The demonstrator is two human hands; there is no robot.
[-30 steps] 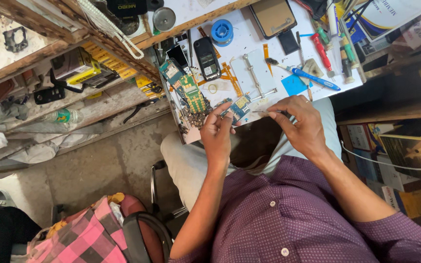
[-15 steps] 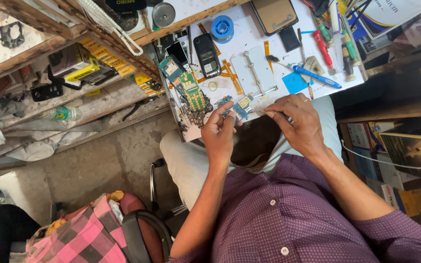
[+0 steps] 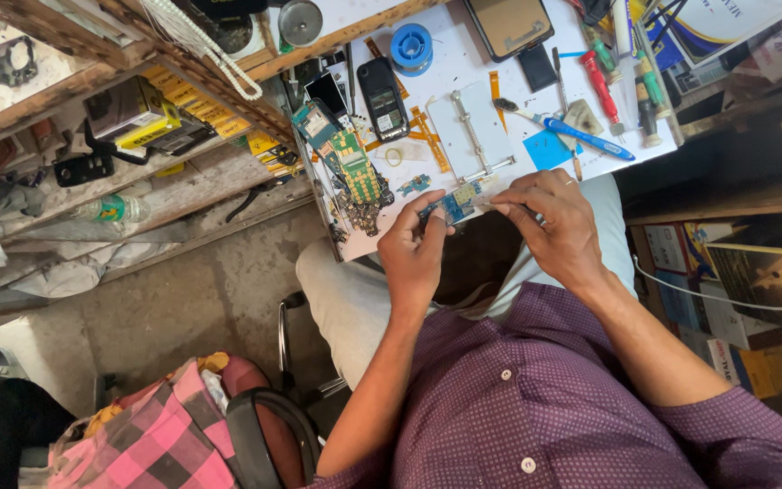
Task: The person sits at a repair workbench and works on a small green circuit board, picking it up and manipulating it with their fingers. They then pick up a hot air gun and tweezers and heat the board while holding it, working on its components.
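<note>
I am seeing a small blue circuit board (image 3: 452,201) sitting at the near edge of the white worktable (image 3: 445,68), pinched in the left hand (image 3: 415,252). The right hand (image 3: 549,222) is closing its fingers on a thin tool touching the board. A black phone (image 3: 382,98) and a blue toothbrush (image 3: 581,136) are lying beyond.

White worktop (image 3: 536,68) carries phone (image 3: 382,98), screwdrivers (image 3: 601,83), boards (image 3: 355,167).
</note>
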